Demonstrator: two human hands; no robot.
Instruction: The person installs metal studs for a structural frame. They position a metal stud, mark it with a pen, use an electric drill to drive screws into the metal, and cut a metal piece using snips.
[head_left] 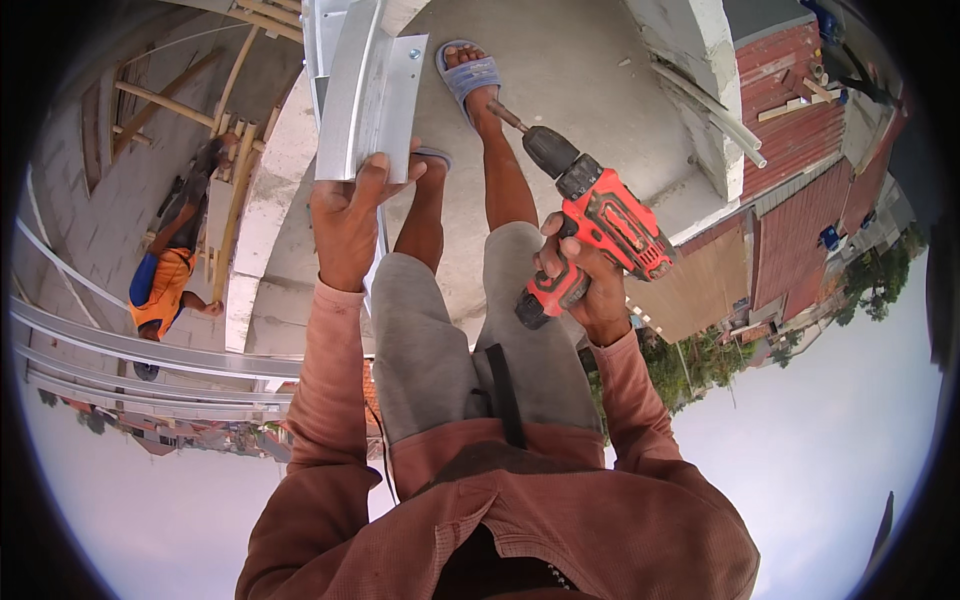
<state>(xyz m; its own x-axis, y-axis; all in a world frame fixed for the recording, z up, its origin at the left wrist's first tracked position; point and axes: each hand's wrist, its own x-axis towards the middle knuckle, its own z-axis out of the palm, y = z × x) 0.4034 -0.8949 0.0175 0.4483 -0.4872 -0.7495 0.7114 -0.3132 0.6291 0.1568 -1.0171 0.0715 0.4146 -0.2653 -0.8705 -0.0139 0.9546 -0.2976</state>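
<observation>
Head: drill (622,226), metal profile (352,100) in hands (347,215) (598,280)

Floor: bare grey concrete floor (575,80) spread out beneath you.
Right wall: a rough whitish wall (692,50) stood on your right, with slim pale pipes (714,115) beside it.
Left wall: a pale, stained low wall (275,185) ran along your left.
Bamboo: yellowish bamboo poles (236,80) crossed beyond that low wall.
Rails: long silvery metal rails (170,345) stretched across your left side.
Roofs: red corrugated roofing (800,138) lay outside, to your right.
Greenery: leafy trees (695,372) bordered the roofs.
Light: you had daylight, under a pale bluish-grey sky (780,470).
</observation>
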